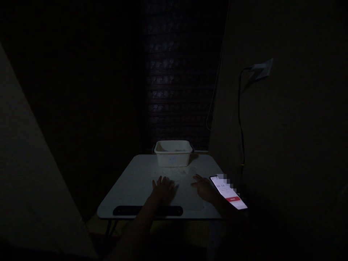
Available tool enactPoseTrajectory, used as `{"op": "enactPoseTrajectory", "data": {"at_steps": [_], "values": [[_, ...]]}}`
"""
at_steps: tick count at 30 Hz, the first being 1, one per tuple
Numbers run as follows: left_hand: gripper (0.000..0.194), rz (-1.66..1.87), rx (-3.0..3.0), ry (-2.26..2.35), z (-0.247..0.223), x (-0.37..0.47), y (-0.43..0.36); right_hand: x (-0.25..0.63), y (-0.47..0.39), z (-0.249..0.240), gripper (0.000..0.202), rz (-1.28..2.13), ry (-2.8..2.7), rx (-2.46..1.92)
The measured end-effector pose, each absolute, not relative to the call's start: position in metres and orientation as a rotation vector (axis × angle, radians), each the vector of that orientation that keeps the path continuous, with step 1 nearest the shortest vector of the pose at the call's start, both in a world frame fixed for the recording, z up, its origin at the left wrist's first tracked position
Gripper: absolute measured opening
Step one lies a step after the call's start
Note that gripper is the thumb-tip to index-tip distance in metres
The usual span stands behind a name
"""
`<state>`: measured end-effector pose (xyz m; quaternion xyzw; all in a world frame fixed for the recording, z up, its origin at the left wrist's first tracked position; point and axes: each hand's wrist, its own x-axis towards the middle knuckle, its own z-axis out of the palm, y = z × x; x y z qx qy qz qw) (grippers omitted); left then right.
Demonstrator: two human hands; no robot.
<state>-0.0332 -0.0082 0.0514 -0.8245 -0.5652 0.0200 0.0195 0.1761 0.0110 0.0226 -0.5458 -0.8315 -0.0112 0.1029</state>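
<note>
Grip stood spread on bare left hand (163,189) and bare right hand (204,187) over white, round-cornered tabletop (133,185); I judged light contact best.

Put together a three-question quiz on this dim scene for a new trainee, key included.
1. True or false: on the table, the white basin stands nearer to the person than the left hand does.

2. Choose one. Which lit thing is beside the right hand?
A. a lamp
B. a phone
C. a laptop

3. Short answer: what colour is the long strip at the table's near edge?

Key:
1. False; the basin stands toward the far edge, beyond both hands.
2. B
3. Black
</note>
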Motion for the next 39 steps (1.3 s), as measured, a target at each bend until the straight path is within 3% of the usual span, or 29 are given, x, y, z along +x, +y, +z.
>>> {"op": "enactPoseTrajectory", "data": {"at_steps": [9,26,39], "values": [[0.041,0.165,-2.603,-1.761,0.064,-0.029,-0.020,0.168,0.008,0.026,0.044,-0.019,-2.469,-1.664],[0.041,0.037,-2.589,-1.691,0.059,-0.029,-0.016,0.177,0.004,0.022,0.045,-0.059,-2.486,-1.616],[0.041,0.103,-2.516,-1.796,0.037,-0.052,0.016,0.189,0.017,0.023,0.046,0.019,-2.383,-1.742]]}}
